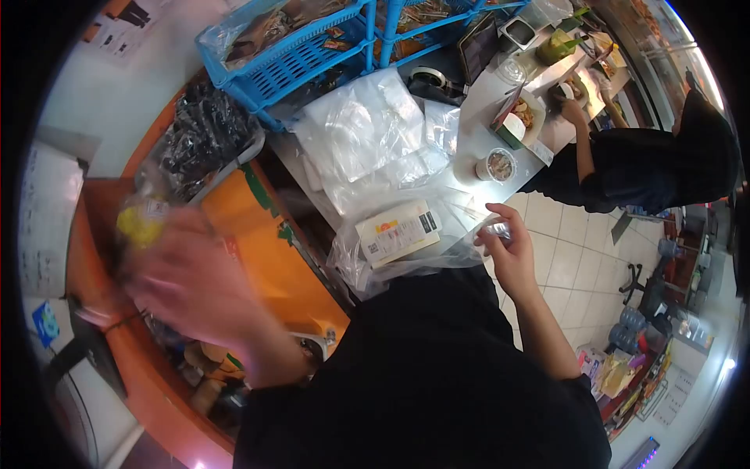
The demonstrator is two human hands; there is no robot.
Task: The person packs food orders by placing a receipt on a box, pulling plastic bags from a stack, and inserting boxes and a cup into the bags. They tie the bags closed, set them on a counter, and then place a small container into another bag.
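Observation:
A clear plastic bag (461, 205) lies spread at the table's front edge, close to my body. Inside it rests a pale box (391, 231) with a printed label and a QR code. My right hand (506, 248) pinches the bag's right side between thumb and fingers. Smeared by motion, my left hand (191, 277) reaches out to the left over the orange counter. Just beyond its fingers shows a blurred yellow item (142, 222) in clear wrapping; I cannot tell whether the hand holds it.
Stacked clear bags (363, 129) cover the table beyond the box. Blue baskets (293, 66) stand behind, with a black bundle of bags (207, 137) to the left. A lidded cup (498, 166) and food box (519, 117) sit rightward. A person in black (641, 164) works there.

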